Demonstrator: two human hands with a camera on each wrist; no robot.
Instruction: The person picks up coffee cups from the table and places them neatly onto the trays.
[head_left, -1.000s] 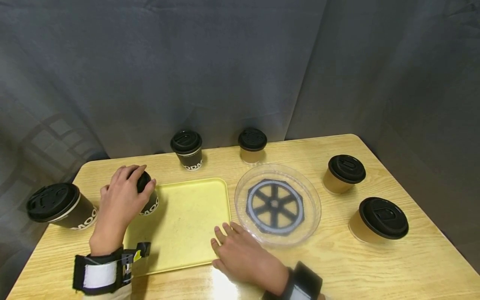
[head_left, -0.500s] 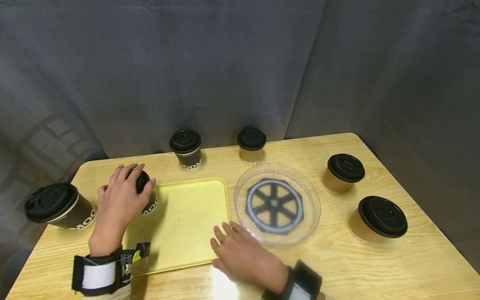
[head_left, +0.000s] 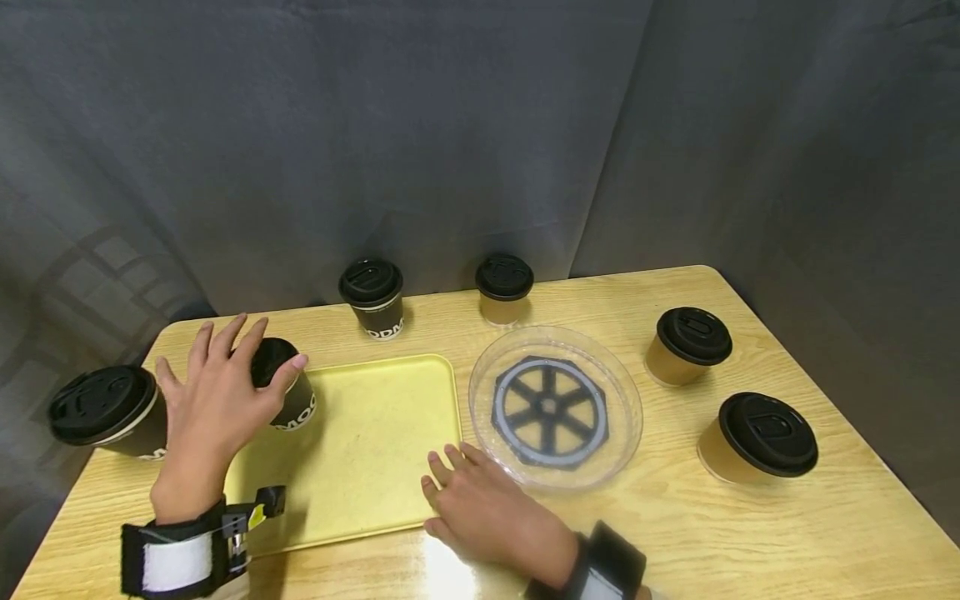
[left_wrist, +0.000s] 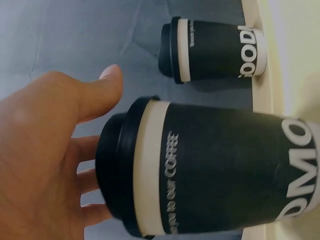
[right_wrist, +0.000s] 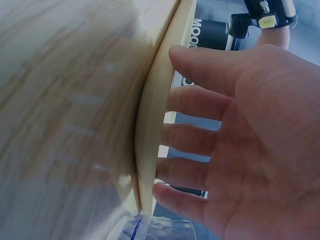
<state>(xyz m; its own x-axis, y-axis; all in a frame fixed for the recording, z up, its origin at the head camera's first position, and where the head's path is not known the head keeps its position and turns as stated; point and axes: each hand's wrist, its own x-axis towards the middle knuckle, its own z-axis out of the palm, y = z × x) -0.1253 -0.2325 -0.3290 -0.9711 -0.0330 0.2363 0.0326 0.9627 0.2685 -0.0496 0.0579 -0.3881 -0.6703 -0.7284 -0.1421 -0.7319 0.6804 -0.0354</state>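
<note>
At the far left, the large black paper cup with a domed black plastic lid (head_left: 112, 408) has more of its white lettering covered than half a second ago, since the left hand (head_left: 213, 400) has shifted toward it. That hand's fingers, gathered over a lid in the earlier frame, are now spread wide, and they grip nothing. Just right of the palm, the medium black paper cup with white lettering (head_left: 296, 400) stands upright at the back left of the flat yellow rectangular tray (head_left: 367, 450), its lid more exposed than before. The left wrist view shows a gap between thumb and lid (whether the fingertips behind touch it, I cannot tell). Beyond the tray stand the small black lidded cup (head_left: 375, 300) and, farther right, the small tan paper cup with a black lid (head_left: 504, 287), both unmoved. The right hand (head_left: 487, 508), unchanged, lies at the tray's near right corner, fingers extended and apart, holding nothing. Beside it sits the clear round plastic dish (head_left: 628, 417); at the far right, the smaller tan lidded cup (head_left: 688, 346) stands behind the larger tan lidded cup (head_left: 761, 437).
</note>
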